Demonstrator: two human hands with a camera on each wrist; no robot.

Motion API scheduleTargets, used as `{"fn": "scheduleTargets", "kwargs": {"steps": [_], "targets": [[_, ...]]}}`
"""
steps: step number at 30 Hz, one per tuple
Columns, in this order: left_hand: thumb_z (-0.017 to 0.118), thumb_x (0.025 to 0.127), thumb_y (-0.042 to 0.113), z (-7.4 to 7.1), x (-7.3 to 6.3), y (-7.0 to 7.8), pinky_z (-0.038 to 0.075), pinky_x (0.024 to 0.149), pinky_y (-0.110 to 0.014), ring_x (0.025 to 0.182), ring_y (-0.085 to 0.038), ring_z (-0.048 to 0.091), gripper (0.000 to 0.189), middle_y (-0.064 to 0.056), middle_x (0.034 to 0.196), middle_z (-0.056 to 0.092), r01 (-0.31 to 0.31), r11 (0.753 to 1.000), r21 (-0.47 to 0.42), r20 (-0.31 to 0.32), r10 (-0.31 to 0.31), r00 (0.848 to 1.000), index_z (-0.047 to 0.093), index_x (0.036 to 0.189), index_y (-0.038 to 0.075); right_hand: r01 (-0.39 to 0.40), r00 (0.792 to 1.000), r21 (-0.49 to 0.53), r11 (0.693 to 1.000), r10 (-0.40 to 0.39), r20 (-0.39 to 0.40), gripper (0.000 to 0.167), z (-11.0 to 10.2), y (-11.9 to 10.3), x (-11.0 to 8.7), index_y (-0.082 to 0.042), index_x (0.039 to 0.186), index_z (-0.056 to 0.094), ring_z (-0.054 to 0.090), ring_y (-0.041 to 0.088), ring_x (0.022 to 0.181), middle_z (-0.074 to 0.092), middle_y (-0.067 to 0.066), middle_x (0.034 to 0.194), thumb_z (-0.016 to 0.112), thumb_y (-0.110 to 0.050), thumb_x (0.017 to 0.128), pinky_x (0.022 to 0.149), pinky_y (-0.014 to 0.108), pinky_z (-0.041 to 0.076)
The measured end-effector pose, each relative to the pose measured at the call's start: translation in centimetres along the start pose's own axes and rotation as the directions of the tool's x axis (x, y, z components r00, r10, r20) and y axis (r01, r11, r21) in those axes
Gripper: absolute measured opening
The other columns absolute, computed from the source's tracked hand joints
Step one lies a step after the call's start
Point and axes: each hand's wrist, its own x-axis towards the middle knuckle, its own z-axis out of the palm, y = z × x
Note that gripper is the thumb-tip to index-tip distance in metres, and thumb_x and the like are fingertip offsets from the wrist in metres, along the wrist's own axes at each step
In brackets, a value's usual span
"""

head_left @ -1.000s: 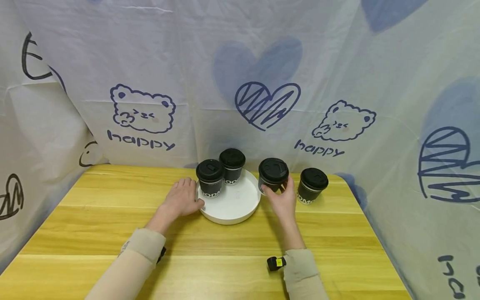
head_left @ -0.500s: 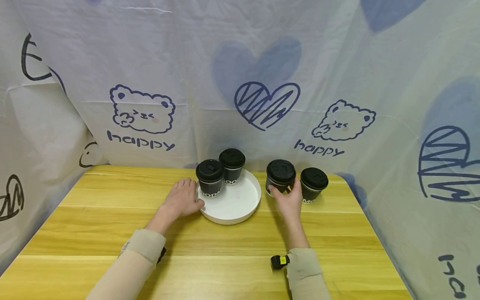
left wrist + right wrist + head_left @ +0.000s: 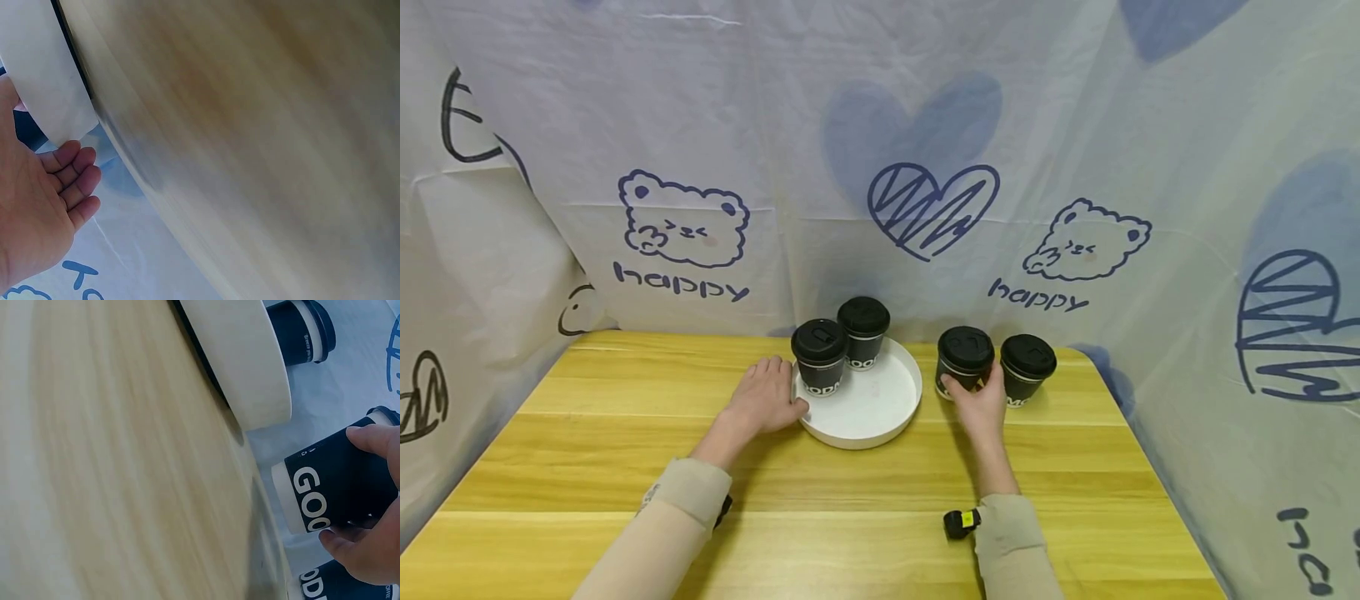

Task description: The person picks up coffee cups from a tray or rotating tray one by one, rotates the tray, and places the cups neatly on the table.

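My left hand (image 3: pixel 763 396) grips the left rim of a round white tray (image 3: pixel 857 440); its thumb lies over the rim, and its fingers touch the outer wall in the left wrist view. Two black lidded coffee cups, a front one (image 3: pixel 820 354) and a rear one (image 3: pixel 865 329), stand in the tray's left and back part. Right of the tray, my right hand (image 3: pixel 983 404) holds a third coffee cup (image 3: pixel 337 481) around its side, nearly upright. Whether its base touches the table cannot be told. Another coffee cup (image 3: pixel 1027 367) stands just right of it, partly hidden by the hand.
The wooden table (image 3: pixel 850 542) ends at the back against a hanging cloth (image 3: pixel 805 167) printed with bears and hearts. Cloth also hangs at both sides. A small black device (image 3: pixel 961 523) sits at the right wrist.
My right hand has moved the held cup right and slightly down, away from the tray's edge toward the cup at the far right. The left hand and tray have stayed put.
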Motion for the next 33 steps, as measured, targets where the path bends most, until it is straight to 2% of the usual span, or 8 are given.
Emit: {"fn": "scheduleTargets", "kwargs": {"steps": [8, 18, 26, 33], "targets": [[0.063, 0.087, 0.041, 0.01, 0.09, 0.01, 0.042, 0.091, -0.048, 0.101, -0.035, 0.046, 0.064, -0.02, 0.111, 0.052, 0.001, 1.0, 0.003, 0.002, -0.001, 1.0, 0.051, 0.123, -0.01, -0.024, 1.0, -0.031, 0.999, 0.024, -0.008, 0.087, -0.35, 0.32, 0.16, 0.001, 0.156, 0.034, 0.043, 0.042, 0.144, 0.046, 0.026, 0.153, 0.082, -0.011, 0.085, 0.119, 0.053, 0.037], [0.063, 0.087, 0.042, 0.03, 0.11, 0.05, 0.042, 0.095, -0.049, 0.105, -0.037, 0.047, 0.066, -0.022, 0.115, 0.053, 0.005, 1.0, 0.005, 0.01, -0.005, 1.0, 0.051, 0.125, -0.011, -0.055, 0.998, -0.056, 0.997, 0.055, 0.001, 0.089, -0.54, 0.42, 0.22, 0.001, 0.158, 0.032, 0.042, 0.041, 0.146, 0.044, 0.026, 0.155, 0.082, -0.012, 0.085, 0.119, 0.052, 0.036], [0.063, 0.087, 0.041, -0.25, 0.06, 0.16, 0.043, 0.096, -0.05, 0.106, -0.037, 0.047, 0.067, -0.023, 0.116, 0.054, 0.01, 1.0, 0.0, 0.014, -0.01, 1.0, 0.051, 0.127, -0.012, -0.081, 0.997, -0.099, 0.992, 0.082, 0.006, 0.075, -0.31, 0.47, 0.18, 0.003, 0.153, 0.035, 0.04, 0.045, 0.146, 0.038, 0.027, 0.159, 0.075, -0.013, 0.091, 0.12, 0.053, 0.035], [0.064, 0.087, 0.041, -0.33, -0.03, 0.25, 0.043, 0.095, -0.049, 0.105, -0.036, 0.047, 0.067, -0.022, 0.115, 0.053, 0.016, 1.0, -0.001, 0.024, -0.016, 1.0, 0.051, 0.127, -0.011, -0.083, 0.996, -0.137, 0.987, 0.085, 0.006, 0.075, -0.18, 0.71, 0.06, 0.003, 0.152, 0.036, 0.042, 0.045, 0.145, 0.039, 0.026, 0.159, 0.075, -0.013, 0.09, 0.12, 0.051, 0.036]]}}
